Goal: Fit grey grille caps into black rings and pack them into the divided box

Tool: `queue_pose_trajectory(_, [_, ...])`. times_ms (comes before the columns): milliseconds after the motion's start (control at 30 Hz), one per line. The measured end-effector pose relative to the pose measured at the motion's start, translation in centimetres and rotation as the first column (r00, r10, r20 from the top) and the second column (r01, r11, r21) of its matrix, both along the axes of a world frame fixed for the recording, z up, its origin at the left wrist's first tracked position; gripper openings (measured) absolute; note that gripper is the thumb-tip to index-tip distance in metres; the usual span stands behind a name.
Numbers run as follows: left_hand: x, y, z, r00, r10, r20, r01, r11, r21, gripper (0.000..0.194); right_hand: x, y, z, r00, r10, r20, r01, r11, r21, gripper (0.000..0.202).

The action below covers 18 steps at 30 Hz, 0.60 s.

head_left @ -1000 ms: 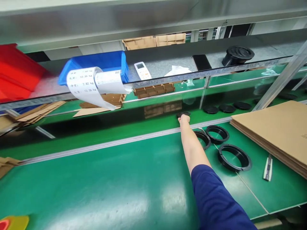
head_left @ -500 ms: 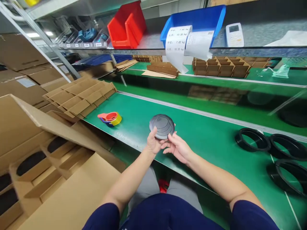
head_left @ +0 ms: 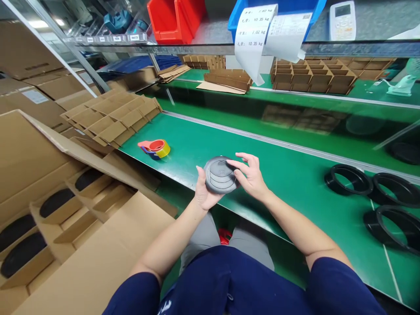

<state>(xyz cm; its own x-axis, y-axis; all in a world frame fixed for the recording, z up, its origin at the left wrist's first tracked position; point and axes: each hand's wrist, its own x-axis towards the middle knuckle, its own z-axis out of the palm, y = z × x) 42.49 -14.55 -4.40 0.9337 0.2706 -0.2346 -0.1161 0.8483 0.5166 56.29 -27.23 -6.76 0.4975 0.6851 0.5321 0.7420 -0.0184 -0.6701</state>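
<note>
A round dark grey air vent (head_left: 223, 180) with curved slats across its face is held over the near side of the green bench. My left hand (head_left: 207, 192) supports it from below and the left, thumb up along the rim. My right hand (head_left: 251, 175) has its fingers apart; the index fingertip touches the upper face of the vent and the thumb is at its right edge. A small marking shows on the face near that fingertip.
Black rings (head_left: 349, 180) lie to the right on the bench (head_left: 278, 175). A tape dispenser (head_left: 155, 148) and cardboard dividers (head_left: 114, 116) are at the left. An open carton (head_left: 131, 232) with black round parts in its cells stands at lower left. Shelf bins hang above.
My right hand has moved from the vent's lower rim up onto its face, fingers spreading. The slats now sit differently and a marking shows. The view has tipped downward.
</note>
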Motion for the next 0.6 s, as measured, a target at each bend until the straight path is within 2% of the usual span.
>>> queue_pose_trajectory(100, [0.0, 0.1, -0.3, 0.999, -0.014, -0.039, 0.013, 1.000, -0.023, 0.080, 0.1, 0.0, -0.6, 0.993, 0.031, 0.114, -0.029, 0.999, -0.020, 0.050])
queue_pose_trajectory(167, [0.1, 0.0, -0.6, 0.998, -0.021, -0.059, 0.020, 1.000, -0.017, 0.079, 0.5, 0.0, -1.2, 0.989, 0.062, 0.131, -0.056, 0.997, -0.047, 0.052])
queue_pose_trajectory(300, [0.5, -0.4, -0.6, 0.996, -0.073, -0.046, 0.074, 0.997, 0.021, 0.087, 1.2, -0.1, -1.6, 0.993, 0.119, 0.010, -0.118, 0.989, -0.088, 0.066])
queue_pose_trajectory(467, [1.3, -0.3, -0.4, 0.992, -0.127, -0.003, 0.127, 0.991, 0.041, 0.096, 1.6, -0.7, 0.1, 0.960, 0.130, -0.247, -0.146, 0.988, -0.047, 0.072])
queue_pose_trajectory(600, [1.8, -0.1, -0.6, 0.992, -0.129, -0.011, 0.130, 0.991, 0.026, 0.099, 1.7, -1.4, 1.6, 0.962, 0.086, -0.258, -0.096, 0.995, -0.025, 0.073])
